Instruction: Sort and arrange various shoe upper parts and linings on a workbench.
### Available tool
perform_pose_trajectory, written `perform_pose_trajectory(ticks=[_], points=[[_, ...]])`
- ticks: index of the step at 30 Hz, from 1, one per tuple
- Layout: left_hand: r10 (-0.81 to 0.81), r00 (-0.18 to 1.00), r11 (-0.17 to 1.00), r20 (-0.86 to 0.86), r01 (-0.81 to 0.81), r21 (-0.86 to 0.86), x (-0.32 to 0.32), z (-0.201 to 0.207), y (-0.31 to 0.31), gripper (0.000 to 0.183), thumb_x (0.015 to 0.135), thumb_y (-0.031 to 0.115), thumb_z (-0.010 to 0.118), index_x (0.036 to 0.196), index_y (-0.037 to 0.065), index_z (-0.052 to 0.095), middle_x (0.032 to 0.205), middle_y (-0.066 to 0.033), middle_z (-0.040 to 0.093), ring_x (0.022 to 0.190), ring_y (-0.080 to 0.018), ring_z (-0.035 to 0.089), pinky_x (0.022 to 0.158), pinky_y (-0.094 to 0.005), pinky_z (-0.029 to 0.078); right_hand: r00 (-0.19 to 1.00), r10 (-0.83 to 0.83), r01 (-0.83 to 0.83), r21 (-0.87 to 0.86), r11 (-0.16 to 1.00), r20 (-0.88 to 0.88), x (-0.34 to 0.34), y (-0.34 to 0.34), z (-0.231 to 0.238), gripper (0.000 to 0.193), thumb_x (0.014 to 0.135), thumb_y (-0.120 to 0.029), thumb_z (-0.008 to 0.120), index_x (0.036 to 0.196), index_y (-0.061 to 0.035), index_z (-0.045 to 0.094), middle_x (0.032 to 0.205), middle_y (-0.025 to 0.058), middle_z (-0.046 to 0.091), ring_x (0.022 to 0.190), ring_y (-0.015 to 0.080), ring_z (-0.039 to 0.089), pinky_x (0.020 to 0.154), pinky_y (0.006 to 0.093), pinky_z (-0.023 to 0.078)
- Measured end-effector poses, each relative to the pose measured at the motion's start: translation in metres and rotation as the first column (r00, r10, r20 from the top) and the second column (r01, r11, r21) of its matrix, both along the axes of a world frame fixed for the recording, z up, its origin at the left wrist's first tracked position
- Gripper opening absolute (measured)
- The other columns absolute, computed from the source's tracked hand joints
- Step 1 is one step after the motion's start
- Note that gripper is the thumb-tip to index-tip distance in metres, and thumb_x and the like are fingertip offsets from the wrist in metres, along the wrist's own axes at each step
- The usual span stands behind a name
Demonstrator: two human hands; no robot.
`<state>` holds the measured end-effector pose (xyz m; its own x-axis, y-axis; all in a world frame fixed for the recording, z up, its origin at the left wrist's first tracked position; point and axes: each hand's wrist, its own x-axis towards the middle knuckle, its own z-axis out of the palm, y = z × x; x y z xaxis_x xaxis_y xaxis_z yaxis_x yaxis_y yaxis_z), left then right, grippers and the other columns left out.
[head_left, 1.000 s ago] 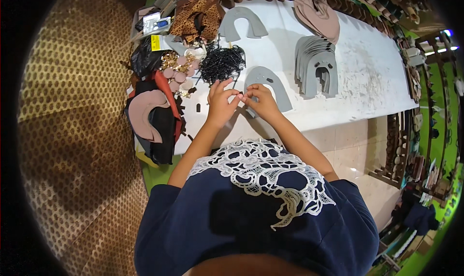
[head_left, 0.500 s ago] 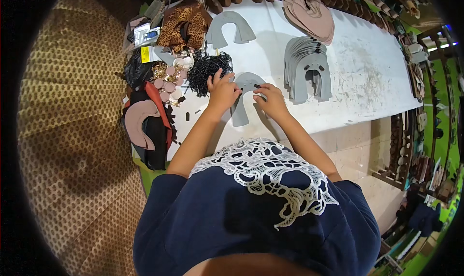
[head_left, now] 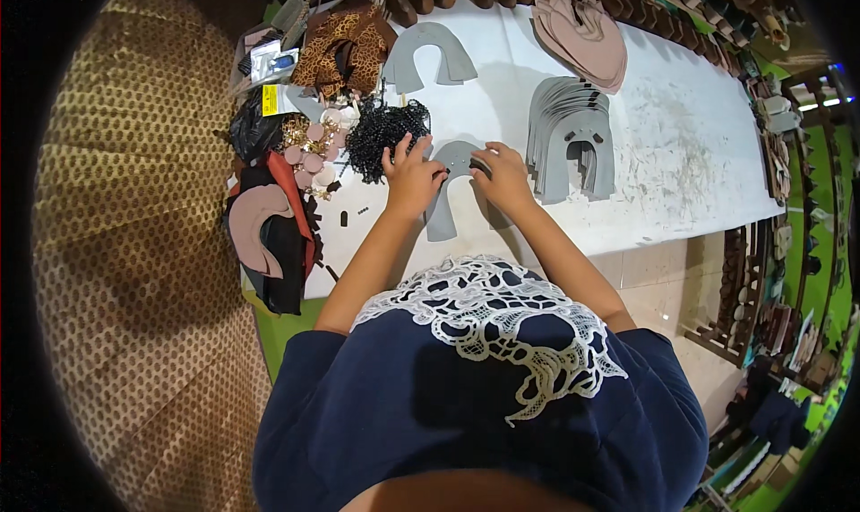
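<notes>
Flat grey arch-shaped piece (head_left: 442,216) is lying on the white-covered counter (head_left: 672,127), directly before the person, its two legs pointing toward the body.

Left hand (head_left: 412,185): its grip is narrowing to thumb and forefinger at the arch's left shoulder, a small dark tab (head_left: 446,171) showing at the tips; cannot tell whether pinched or pressed. Right hand (head_left: 504,179): fingers are curling over the arch's right shoulder, covering part of a second dark tab (head_left: 481,164); cannot tell whether that grip is closing on it.

Just beyond the left hand, a tangled glossy black stringy bundle (head_left: 381,140) is resting. A loose dark tab (head_left: 344,218) is lying left of the left forearm. Right of the right hand, a fanned stack of grey arches (head_left: 548,145) is standing near, its top piece carrying two dark tabs.

Labelling: a yellow-and-white printed card (head_left: 270,101) is lying far left, below a pale packet (head_left: 265,64) with a blue patch; print on both is showing too small to read.
</notes>
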<state>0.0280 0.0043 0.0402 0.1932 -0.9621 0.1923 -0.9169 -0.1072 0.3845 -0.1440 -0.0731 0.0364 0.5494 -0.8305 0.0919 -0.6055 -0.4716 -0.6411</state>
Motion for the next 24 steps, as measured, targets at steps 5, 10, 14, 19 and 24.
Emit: perform_pose_trajectory(ticks=[5,10,14,19,24], points=[[-0.015,0.993,0.997,0.12,0.024,-0.069,-0.008,-0.008,0.01,0.01,0.072,0.024,0.069,0.08,0.02,0.071,0.127,-0.0041,0.051,0.126,-0.0292,0.034,0.101,-0.0587,0.016,0.99,-0.028,0.014,-0.1,0.995,-0.138,0.018,-0.015,-0.01,0.039,0.075,-0.028,0.067,0.111,-0.013,0.063,0.124,0.0142,0.05,0.116,0.0334,0.043,0.094,0.0466,0.036],[-0.043,0.963,0.994,0.264,0.068,-0.084,-0.018,-0.009,0.027,0.026,0.075,0.032,0.065,0.099,0.021,0.068,0.133,-0.0051,0.045,0.126,-0.0275,0.034,0.099,-0.0593,0.018,0.977,0.064,-0.066,0.001,0.998,-0.203,0.027,-0.033,-0.008,0.04,0.069,-0.035,0.071,0.103,-0.0151,0.067,0.124,0.0106,0.049,0.118,0.0304,0.04,0.094,0.0471,0.033],[-0.044,0.951,0.995,0.305,0.071,-0.076,-0.017,-0.008,0.035,0.036,0.076,0.037,0.065,0.109,0.023,0.063,0.134,-0.0065,0.043,0.125,-0.0288,0.034,0.098,-0.0601,0.019,0.939,0.208,-0.176,0.138,0.975,-0.275,0.032,-0.051,0.0,0.042,0.065,-0.04,0.073,0.098,-0.0152,0.07,0.124,0.0084,0.05,0.121,0.0322,0.038,0.097,0.0472,0.029],[-0.073,0.947,0.993,0.312,0.098,-0.063,-0.013,-0.008,0.034,0.04,0.076,0.041,0.064,0.112,0.023,0.061,0.135,-0.0065,0.041,0.124,-0.0292,0.035,0.098,-0.0605,0.02,0.894,0.38,-0.378,0.054,0.924,-0.239,0.035,-0.055,-0.009,0.04,0.066,-0.045,0.071,0.093,-0.0156,0.072,0.129,0.0033,0.05,0.13,0.036,0.026,0.103,0.0525,0.017],[-0.093,0.941,0.994,0.325,0.107,-0.026,-0.012,-0.008,0.031,0.044,0.076,0.042,0.063,0.116,0.025,0.058,0.136,-0.0065,0.04,0.124,-0.0289,0.035,0.099,-0.0604,0.02,0.89,0.359,-0.336,0.128,0.933,-0.28,0.041,-0.051,-0.012,0.038,0.07,-0.045,0.067,0.094,-0.0163,0.073,0.136,0.0015,0.045,0.133,0.0364,0.023,0.105,0.0532,0.014]])
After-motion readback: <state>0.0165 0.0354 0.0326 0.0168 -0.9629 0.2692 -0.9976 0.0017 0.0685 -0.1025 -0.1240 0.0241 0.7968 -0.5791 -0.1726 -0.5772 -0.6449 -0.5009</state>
